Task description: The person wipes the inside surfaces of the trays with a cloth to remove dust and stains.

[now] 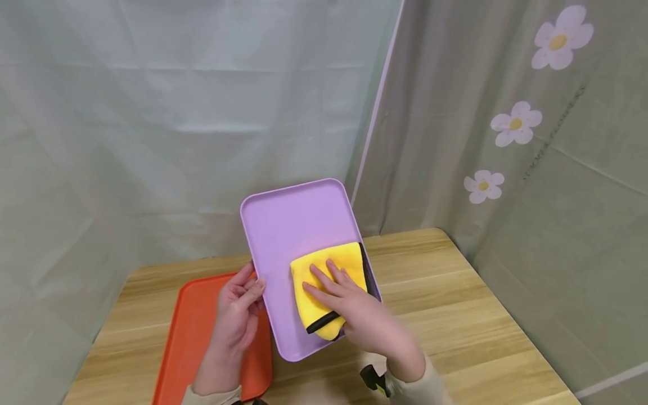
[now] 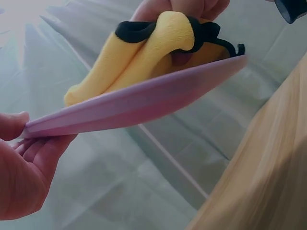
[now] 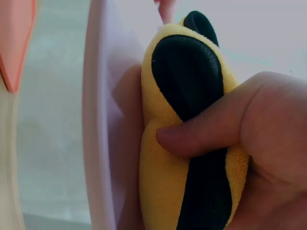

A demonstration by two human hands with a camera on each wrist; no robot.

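Note:
A purple tray (image 1: 288, 225) is held up at a tilt above the table. My left hand (image 1: 238, 315) grips its left edge, thumb on the upper face and fingers underneath; the left wrist view shows this pinch on the tray's rim (image 2: 144, 103). Against the tray's lower right lies a folded yellow cloth (image 1: 329, 270) with black trim. Spread across the cloth are the fingers of my right hand (image 1: 364, 312). In the right wrist view its thumb (image 3: 201, 132) presses the folded side of the cloth (image 3: 163, 167), holding the bundle against the tray. The right palm's underside is hidden.
An orange tray (image 1: 192, 332) lies on the wooden table (image 1: 455, 315), beneath and left of the purple one. Pale curtains (image 1: 202, 112) hang behind the table, and a flower-printed curtain (image 1: 567, 225) stands along the right side.

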